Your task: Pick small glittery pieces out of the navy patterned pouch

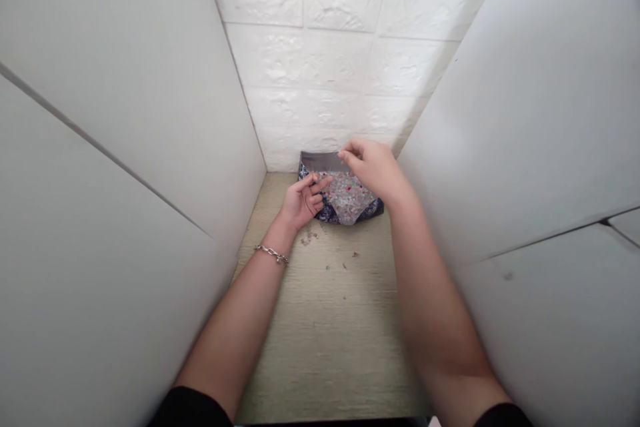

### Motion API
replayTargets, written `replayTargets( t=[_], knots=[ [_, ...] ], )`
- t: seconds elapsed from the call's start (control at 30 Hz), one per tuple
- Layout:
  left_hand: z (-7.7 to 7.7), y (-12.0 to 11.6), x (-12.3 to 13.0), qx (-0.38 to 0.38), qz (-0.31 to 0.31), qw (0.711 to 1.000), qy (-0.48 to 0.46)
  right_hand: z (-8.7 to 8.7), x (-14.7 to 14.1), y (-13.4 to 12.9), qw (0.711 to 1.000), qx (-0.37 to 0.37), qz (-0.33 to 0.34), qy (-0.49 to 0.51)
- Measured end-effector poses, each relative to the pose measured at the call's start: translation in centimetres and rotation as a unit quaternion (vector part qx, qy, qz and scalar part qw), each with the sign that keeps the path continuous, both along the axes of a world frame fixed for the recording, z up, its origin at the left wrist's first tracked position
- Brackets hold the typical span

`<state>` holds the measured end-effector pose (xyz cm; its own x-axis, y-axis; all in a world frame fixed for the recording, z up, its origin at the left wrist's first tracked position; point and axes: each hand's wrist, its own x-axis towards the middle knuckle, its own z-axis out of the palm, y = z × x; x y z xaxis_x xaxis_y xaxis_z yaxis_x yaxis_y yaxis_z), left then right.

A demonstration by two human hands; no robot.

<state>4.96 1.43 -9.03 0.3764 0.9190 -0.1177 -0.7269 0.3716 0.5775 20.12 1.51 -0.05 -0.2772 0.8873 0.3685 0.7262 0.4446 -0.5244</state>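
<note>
A low open box (325,161) with a grey inside and a dark blue patterned outside stands against the back wall. It holds a heap of small clear, pink and red beads (347,193). My left hand (304,201) is at the box's left front side, palm up, thumb and index finger brought together and the other fingers loosely bent. Over the back of the box, my right hand (369,163) is raised in a pinch, its fingertips pointing left. Whatever either pinch holds is too thin or small to make out.
Several small reddish beads (310,238) are on the wooden surface (325,347) below my left hand, and a few specks lie farther forward. White panels (150,80) rise close on both sides. A white brick-pattern wall (340,60) closes off the back.
</note>
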Motion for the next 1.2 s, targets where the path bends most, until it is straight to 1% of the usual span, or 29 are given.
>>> replayTargets(
  t=[0.13, 0.23, 0.33, 0.43, 0.57, 0.77, 0.87, 0.93, 1.1, 1.2],
  knots=[
    [-0.2, 0.1, -0.1, 0.003, -0.013, 1.0, 0.004, -0.6, 0.0, 0.4, 1.0, -0.016, -0.008, 0.007],
    [-0.1, 0.1, -0.1, -0.004, -0.023, 1.0, 0.01, -0.8, 0.1, 0.6, 1.0, -0.005, -0.029, 0.006],
    [0.0, 0.0, 0.0, -0.007, -0.025, 1.0, 0.013, -0.8, 0.2, 0.5, 0.999, 0.002, -0.035, 0.005],
    [0.2, -0.1, -0.1, -0.009, -0.035, 0.999, 0.014, -0.8, 0.2, 0.3, 0.999, -0.012, -0.041, 0.012],
    [0.1, -0.1, -0.2, -0.005, -0.063, 0.998, 0.022, -0.5, 0.0, -0.1, 0.998, -0.033, -0.053, 0.033],
    [-0.2, 0.0, -0.4, 0.011, -0.101, 0.995, 0.021, 0.0, -0.1, -0.3, 0.997, -0.025, -0.058, 0.045],
    [-0.2, -0.1, -0.4, 0.015, -0.117, 0.993, 0.003, -0.2, 0.1, -0.1, 0.997, -0.028, -0.062, 0.031],
    [-0.2, -0.1, -0.3, 0.015, -0.116, 0.993, -0.008, -0.5, 0.3, 0.2, 0.998, -0.021, -0.057, 0.017],
    [-0.2, 0.0, -0.4, 0.018, -0.1, 0.995, -0.008, -1.4, 0.9, 1.1, 0.999, 0.019, -0.024, -0.043],
    [-0.3, 0.1, -0.5, 0.017, -0.079, 0.997, -0.008, -2.1, 1.2, 1.6, 0.996, 0.028, -0.027, -0.083]
  ],
)
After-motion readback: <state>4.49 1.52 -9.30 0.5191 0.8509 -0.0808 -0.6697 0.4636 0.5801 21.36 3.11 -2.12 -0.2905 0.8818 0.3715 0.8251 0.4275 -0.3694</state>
